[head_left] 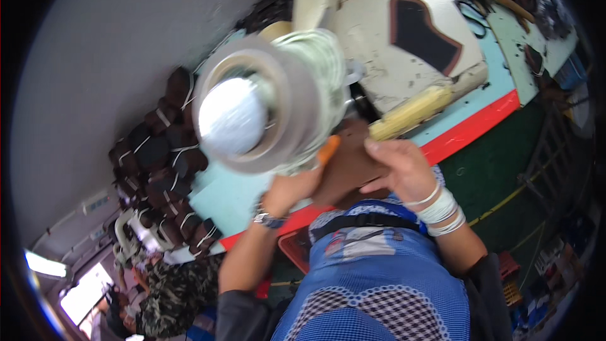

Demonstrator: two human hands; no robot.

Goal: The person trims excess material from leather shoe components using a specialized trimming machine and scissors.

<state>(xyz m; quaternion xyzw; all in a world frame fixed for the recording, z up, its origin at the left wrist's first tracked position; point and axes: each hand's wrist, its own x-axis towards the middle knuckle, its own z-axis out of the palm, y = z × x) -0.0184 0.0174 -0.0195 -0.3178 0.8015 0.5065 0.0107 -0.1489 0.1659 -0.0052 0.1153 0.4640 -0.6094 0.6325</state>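
Between both hands, over my lap, is a brown leather-like piece (350, 159). My left hand (295, 184), a watch at its wrist and an orange cover on one finger, grips the piece's left side; part of this hand is hidden. My right hand (401, 167) holds the right edge with thumb and fingers, and white elastic bands (440, 207) circle that wrist. Close above my left hand stands a large round object (293, 110) with a grey outer ring, a beige inner ring and a shiny middle. Pale looped bands (328, 69) hang around it.
A white board (372, 22) on the pale blue, red-edged table (470, 129) carries a dark cut shape (416, 31). Along its front lies a yellow roll (410, 112). Banded brown bundles (151, 151) are stacked at left. Black-handled scissors (473, 17) lie far right. A person in camouflage (177, 297) is lower left.
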